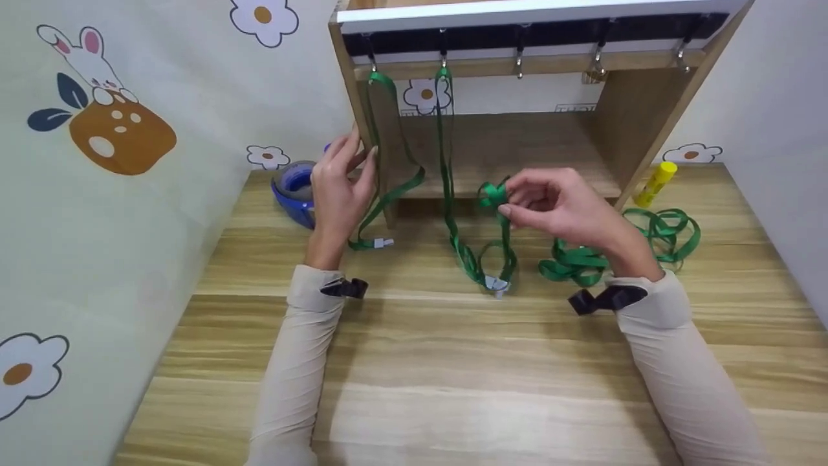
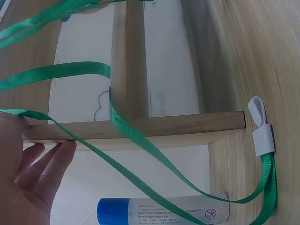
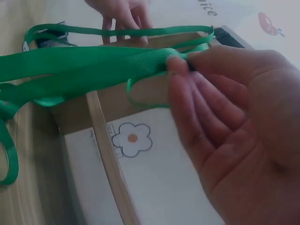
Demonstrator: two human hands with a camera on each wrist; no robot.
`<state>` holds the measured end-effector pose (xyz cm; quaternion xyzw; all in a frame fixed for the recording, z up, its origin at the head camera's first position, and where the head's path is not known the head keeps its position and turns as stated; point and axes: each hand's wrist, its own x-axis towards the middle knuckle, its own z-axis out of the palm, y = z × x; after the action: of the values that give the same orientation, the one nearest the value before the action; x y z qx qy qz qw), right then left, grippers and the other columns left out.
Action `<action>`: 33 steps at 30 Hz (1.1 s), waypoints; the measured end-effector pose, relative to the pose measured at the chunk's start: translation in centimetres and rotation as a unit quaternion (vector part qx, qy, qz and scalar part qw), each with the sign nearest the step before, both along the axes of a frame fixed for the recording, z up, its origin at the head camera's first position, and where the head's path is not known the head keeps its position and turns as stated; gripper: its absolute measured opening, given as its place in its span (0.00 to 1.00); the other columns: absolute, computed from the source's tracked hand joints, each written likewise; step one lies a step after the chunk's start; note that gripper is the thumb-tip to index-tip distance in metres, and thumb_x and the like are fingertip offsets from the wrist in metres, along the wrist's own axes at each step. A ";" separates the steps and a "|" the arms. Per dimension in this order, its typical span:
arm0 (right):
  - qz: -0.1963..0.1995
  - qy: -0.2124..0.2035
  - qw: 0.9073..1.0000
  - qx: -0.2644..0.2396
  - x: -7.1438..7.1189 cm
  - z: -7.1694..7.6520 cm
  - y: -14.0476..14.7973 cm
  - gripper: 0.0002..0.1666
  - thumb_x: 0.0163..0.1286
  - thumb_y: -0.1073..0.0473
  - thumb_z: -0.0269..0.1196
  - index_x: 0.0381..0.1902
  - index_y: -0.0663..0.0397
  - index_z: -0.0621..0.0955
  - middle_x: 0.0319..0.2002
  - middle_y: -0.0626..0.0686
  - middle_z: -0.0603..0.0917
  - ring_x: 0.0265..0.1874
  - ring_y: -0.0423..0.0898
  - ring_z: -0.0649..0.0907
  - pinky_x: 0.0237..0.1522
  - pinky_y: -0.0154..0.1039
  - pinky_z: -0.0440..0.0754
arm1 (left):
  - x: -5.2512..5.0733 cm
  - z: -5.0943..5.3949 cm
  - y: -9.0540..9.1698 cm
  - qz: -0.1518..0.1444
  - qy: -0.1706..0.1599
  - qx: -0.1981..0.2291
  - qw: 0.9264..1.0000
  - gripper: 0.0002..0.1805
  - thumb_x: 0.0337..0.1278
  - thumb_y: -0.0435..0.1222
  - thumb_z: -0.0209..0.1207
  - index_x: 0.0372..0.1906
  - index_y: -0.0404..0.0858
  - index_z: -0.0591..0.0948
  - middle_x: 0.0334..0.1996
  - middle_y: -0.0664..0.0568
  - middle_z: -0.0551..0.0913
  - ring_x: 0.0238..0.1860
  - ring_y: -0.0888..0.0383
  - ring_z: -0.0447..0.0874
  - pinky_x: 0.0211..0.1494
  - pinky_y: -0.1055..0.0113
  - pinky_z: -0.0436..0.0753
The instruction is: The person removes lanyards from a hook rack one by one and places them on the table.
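Two green lanyards hang from the two leftmost hooks of a wooden rack (image 1: 608, 129). The left lanyard (image 1: 404, 188) ends in a white clip (image 1: 383, 243) near the tabletop. Beside it, my left hand (image 1: 339, 188) touches the rack's left side panel, thumb and fingers apart; in the left wrist view the hand (image 2: 28, 164) has its fingertips at the wooden edge. My right hand (image 1: 563, 200) pinches a bunched part of the second lanyard (image 1: 493, 194) between thumb and fingers, and the right wrist view shows the same pinch on the ribbon (image 3: 108, 65).
More green lanyards (image 1: 576, 264) lie on the table (image 1: 453, 388) by my right wrist. A yellow glue stick (image 1: 656, 184) stands at the rack's right. A blue tape roll (image 1: 294, 194) is left of my left hand. Three bare hooks, one of them central (image 1: 519, 65), line the rack's right part.
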<state>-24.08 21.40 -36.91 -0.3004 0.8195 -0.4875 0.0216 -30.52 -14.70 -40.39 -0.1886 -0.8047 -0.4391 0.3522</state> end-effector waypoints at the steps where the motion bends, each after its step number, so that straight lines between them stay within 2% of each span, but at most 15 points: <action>1: -0.001 -0.008 1.000 0.017 -0.1 0.0 0.2 0.12 0.75 0.59 0.72 0.54 0.53 0.88 0.40 0.54 0.92 0.35 0.45 0.91 0.42 0.30 0.92 | 0.0 0.0 0.0 0.002 0.005 -0.003 1.000 0.23 0.80 0.41 0.62 0.72 0.39 0.82 0.55 0.44 0.89 0.59 0.53 0.92 0.59 0.62 0.92; 3: -0.003 -0.015 0.999 0.042 -0.2 0.1 0.6 0.14 0.76 0.59 0.72 0.56 0.55 0.87 0.41 0.55 0.92 0.35 0.45 0.90 0.42 0.29 0.92 | 0.0 0.0 0.0 0.003 0.010 -0.004 1.000 0.23 0.80 0.41 0.62 0.72 0.39 0.83 0.54 0.44 0.90 0.58 0.53 0.92 0.58 0.60 0.93; 6: -0.005 0.000 0.998 0.056 -0.3 0.2 1.1 0.12 0.77 0.63 0.69 0.56 0.56 0.89 0.41 0.56 0.92 0.34 0.43 0.91 0.39 0.28 0.91 | 0.0 0.1 0.0 0.002 0.012 -0.003 1.000 0.23 0.80 0.42 0.62 0.72 0.40 0.82 0.53 0.45 0.90 0.59 0.53 0.92 0.58 0.60 0.93; 9: -0.015 0.029 0.999 0.038 -0.3 0.4 1.4 0.10 0.77 0.66 0.67 0.50 0.53 0.92 0.41 0.53 0.92 0.34 0.44 0.91 0.37 0.29 0.91 | 0.0 0.1 0.0 0.000 0.009 0.004 1.000 0.24 0.79 0.42 0.63 0.73 0.42 0.82 0.54 0.46 0.90 0.59 0.54 0.91 0.59 0.60 0.92; 12: -0.037 0.077 0.996 0.025 -0.4 0.6 1.5 0.14 0.77 0.68 0.65 0.44 0.46 0.94 0.45 0.47 0.92 0.36 0.42 0.89 0.36 0.25 0.88 | 0.0 0.0 -0.1 0.000 0.006 0.009 1.000 0.24 0.79 0.41 0.63 0.73 0.43 0.82 0.55 0.46 0.90 0.60 0.53 0.91 0.59 0.58 0.93; 16: -0.057 0.104 0.992 0.032 -0.5 0.4 1.5 0.18 0.77 0.68 0.64 0.40 0.40 0.95 0.47 0.43 0.92 0.38 0.40 0.84 0.34 0.24 0.81 | 0.0 -0.2 -0.1 0.002 0.000 0.012 1.000 0.24 0.78 0.41 0.64 0.74 0.42 0.81 0.57 0.46 0.90 0.60 0.53 0.91 0.59 0.57 0.93; 23: -0.021 0.074 0.995 0.068 -0.7 0.0 1.8 0.15 0.77 0.67 0.65 0.43 0.43 0.94 0.45 0.44 0.92 0.32 0.43 0.80 0.30 0.27 0.79 | 0.0 -0.3 -0.1 0.003 -0.010 0.015 1.000 0.25 0.78 0.40 0.64 0.74 0.43 0.81 0.58 0.46 0.89 0.61 0.52 0.91 0.60 0.58 0.92; 26: -0.008 0.056 0.996 0.068 -0.5 0.2 2.2 0.13 0.78 0.66 0.65 0.44 0.45 0.94 0.45 0.45 0.91 0.29 0.44 0.79 0.27 0.28 0.78 | 0.0 -0.3 0.0 0.004 -0.011 0.011 1.000 0.25 0.79 0.41 0.63 0.74 0.44 0.81 0.58 0.47 0.89 0.61 0.53 0.91 0.60 0.58 0.92; 29: -0.002 0.041 0.998 0.049 -0.2 0.5 2.6 0.11 0.78 0.66 0.65 0.45 0.49 0.93 0.45 0.49 0.91 0.29 0.46 0.79 0.26 0.30 0.78 | 0.0 -0.2 0.0 0.002 -0.012 0.011 1.000 0.25 0.79 0.41 0.63 0.74 0.43 0.81 0.58 0.47 0.89 0.61 0.54 0.91 0.61 0.59 0.92; 33: 0.011 0.032 0.999 -0.001 0.2 0.9 3.1 0.12 0.77 0.69 0.64 0.46 0.54 0.93 0.45 0.53 0.91 0.29 0.46 0.80 0.26 0.30 0.79 | -0.1 -0.1 0.0 -0.005 -0.004 0.007 1.000 0.25 0.79 0.40 0.63 0.74 0.40 0.80 0.58 0.44 0.89 0.61 0.54 0.91 0.62 0.60 0.91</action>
<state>-23.87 24.48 -35.99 -0.3251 0.8160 -0.4780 0.0002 -30.59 -14.67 -40.53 -0.1885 -0.8018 -0.4477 0.3480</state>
